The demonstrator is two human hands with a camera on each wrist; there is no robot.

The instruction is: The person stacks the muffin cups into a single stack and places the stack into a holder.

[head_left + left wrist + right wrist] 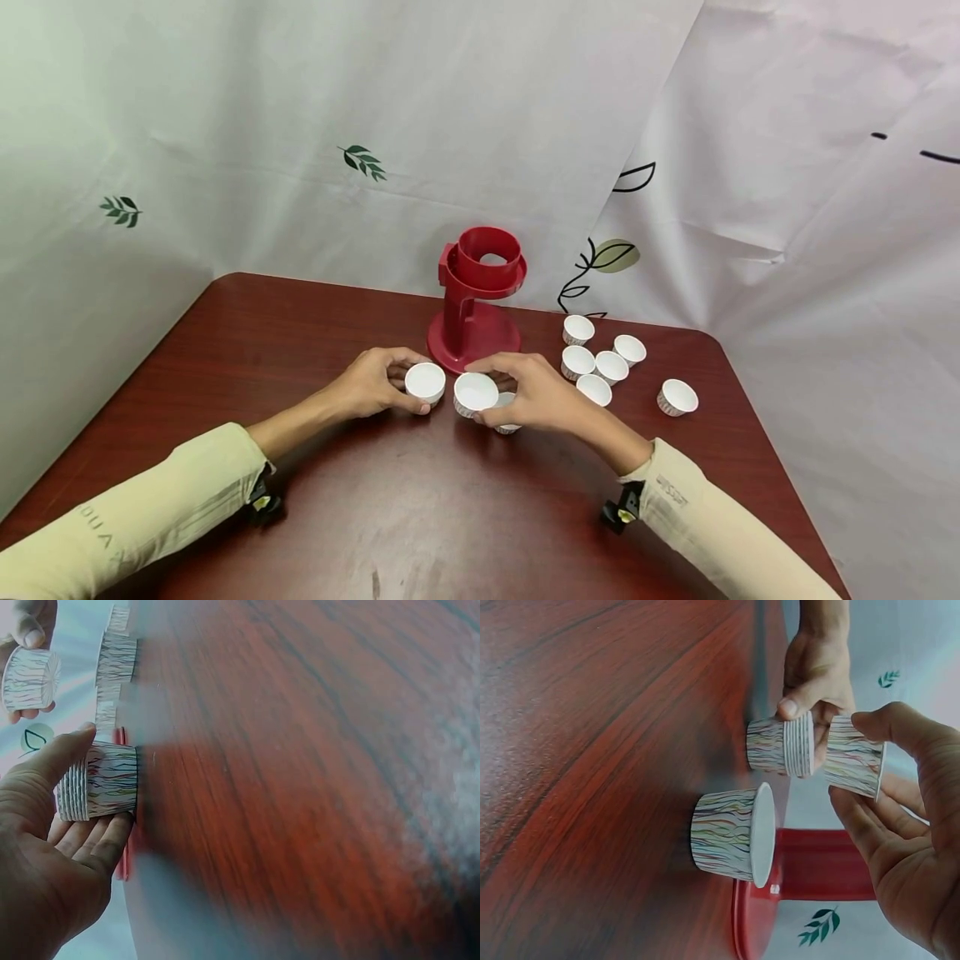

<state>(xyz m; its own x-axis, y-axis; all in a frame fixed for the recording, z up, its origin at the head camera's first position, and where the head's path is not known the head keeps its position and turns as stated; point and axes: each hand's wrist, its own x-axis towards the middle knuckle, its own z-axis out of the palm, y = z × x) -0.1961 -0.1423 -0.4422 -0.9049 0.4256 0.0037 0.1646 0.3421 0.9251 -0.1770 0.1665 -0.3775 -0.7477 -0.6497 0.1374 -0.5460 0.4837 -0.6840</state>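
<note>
My left hand point(375, 382) grips a nested stack of paper cups point(97, 781), white with thin coloured wavy lines, which stands upright on the table. Several rims show stacked at its top. Between thumb and fingers, my right hand point(536, 390) pinches a single paper cup point(855, 757), raised above the table just right of the stack. Another paper cup point(724, 834) stands upright on the table beside the right hand, partly hidden behind its fingers in the head view. Just behind both hands is a red stand point(491, 329) with a round ring holder on top.
Several loose paper cups point(577, 362) stand in a cluster at the right rear of the table point(465, 517). One more cup point(677, 397) sits apart, nearer the right edge. A white curtain point(375, 83) with leaf prints hangs behind the table.
</note>
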